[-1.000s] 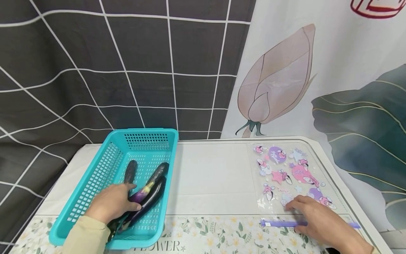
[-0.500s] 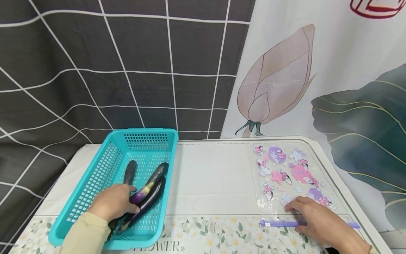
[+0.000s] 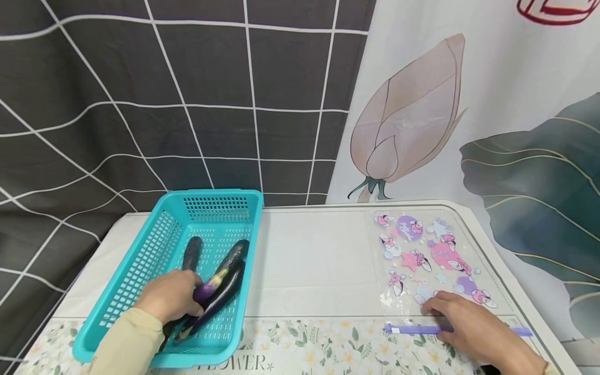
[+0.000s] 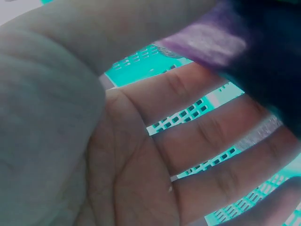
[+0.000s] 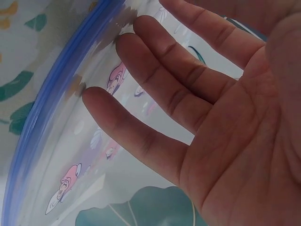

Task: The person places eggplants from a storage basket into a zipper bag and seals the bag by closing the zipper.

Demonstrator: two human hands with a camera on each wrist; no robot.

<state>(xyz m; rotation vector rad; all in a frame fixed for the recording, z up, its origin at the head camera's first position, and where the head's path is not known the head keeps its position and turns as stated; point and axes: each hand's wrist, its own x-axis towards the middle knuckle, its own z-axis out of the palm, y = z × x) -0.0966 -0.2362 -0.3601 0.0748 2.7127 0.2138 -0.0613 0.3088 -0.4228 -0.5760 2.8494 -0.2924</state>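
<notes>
In the head view, my left hand is inside the turquoise slotted basket. It grips a dark eggplant with a purple and yellowish end, thumb on one side and fingers on the other; much of its body is hidden under the hand. Beside it lies another glossy, dark eggplant. Two bumpy, dark green cucumbers are also in the basket. At the right, my right hand rests on a clear zip bag with pink and purple cartoon prints. Its fingertips touch the plastic near the purple slider strip.
A white tabletop lies between basket and bag, with a floral printed band along the front. Behind the table hang a dark grid-patterned cloth and a white curtain printed with a flower bud.
My left hand has shifted slightly within the basket, its thumb edging down along the eggplant. The right hand and the bag stay where they were.
</notes>
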